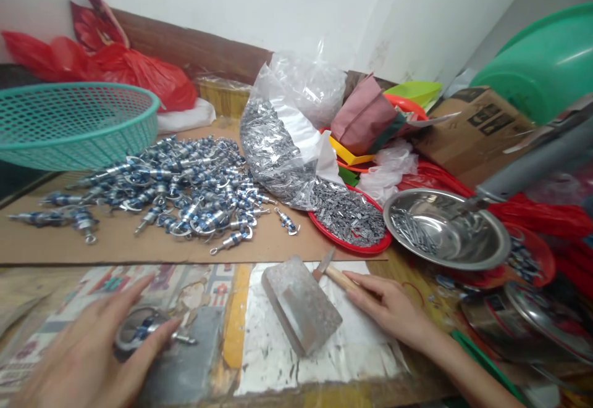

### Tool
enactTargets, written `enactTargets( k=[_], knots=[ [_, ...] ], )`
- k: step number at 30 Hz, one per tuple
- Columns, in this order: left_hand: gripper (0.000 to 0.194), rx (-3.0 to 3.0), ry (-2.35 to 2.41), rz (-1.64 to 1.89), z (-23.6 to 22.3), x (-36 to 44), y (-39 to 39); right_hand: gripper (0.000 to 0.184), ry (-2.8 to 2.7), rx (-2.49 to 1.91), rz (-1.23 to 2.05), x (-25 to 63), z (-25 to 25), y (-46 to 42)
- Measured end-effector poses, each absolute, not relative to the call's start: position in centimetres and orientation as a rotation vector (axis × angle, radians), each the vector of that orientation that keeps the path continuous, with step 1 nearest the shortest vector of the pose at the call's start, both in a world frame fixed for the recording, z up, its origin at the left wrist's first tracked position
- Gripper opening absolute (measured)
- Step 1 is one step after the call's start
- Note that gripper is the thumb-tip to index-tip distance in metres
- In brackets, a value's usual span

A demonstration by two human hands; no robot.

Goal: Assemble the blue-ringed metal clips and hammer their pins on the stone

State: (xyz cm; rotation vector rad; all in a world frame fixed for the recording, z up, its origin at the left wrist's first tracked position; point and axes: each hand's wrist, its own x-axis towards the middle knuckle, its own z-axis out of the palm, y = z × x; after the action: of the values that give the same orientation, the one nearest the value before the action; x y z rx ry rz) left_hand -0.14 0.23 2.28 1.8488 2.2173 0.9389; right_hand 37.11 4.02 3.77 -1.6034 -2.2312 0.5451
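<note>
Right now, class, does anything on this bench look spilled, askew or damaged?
The white paper under the grey block looks worn: dark marks, ragged lower edge. One blue-and-silver piece lies apart from the heap, perhaps strayed.

Right fingers (365, 291) touch the hammer's wooden handle (341, 277).

Can see a basket (88, 142) at the left, with red bags (143, 76) behind. At the right, can make out a green tub (551, 59) near a box (472, 133).

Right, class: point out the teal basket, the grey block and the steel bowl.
Teal basket (88, 115), head view: mesh wall.
Grey block (306, 306), head view: upper face.
Steel bowl (479, 238), head view: inner wall.
</note>
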Motion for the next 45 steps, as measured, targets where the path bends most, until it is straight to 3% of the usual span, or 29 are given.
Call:
enactTargets(
  k=[2,4,10,17,21,26,30,34,45],
  knots=[
    [0.042,2.171,2.303,0.701,3.0,0.1,1.5,0.028,-2.224,-1.593,0.442,37.3,3.7,5.1],
    [0.037,2.317,2.074,0.534,4.2,2.1,3.6,0.031,-2.148,-1.627,0.248,37.6,3.8,7.0],
    [0.034,2.342,1.976,0.407,6.4,8.2,9.9,0.030,-2.064,-1.821,0.081,39.5,3.5,14.5],
    [0.055,2.050,1.878,0.704,7.1,7.8,8.7,0.016,-1.998,-1.817,0.035,39.2,3.1,14.9],
    [0.044,1.560,1.471,0.931,7.6,8.4,5.1,0.022,-1.844,-1.807,0.012,39.0,4.2,14.0],
    [0.019,1.010,1.180,1.075,6.9,9.7,2.3,0.025,-1.745,-1.673,0.230,35.7,6.2,11.3],
    [0.017,1.009,1.200,1.022,5.8,10.0,1.8,0.015,-1.791,-1.320,0.562,30.7,7.5,6.6],
    [0.013,1.085,1.249,0.975,4.9,10.0,1.2,0.006,-1.789,-1.011,0.640,27.4,7.8,3.1],
    [0.014,1.277,1.257,1.152,4.0,10.3,0.7,0.019,-1.441,-0.884,0.987,26.0,6.4,2.0]
  ],
)
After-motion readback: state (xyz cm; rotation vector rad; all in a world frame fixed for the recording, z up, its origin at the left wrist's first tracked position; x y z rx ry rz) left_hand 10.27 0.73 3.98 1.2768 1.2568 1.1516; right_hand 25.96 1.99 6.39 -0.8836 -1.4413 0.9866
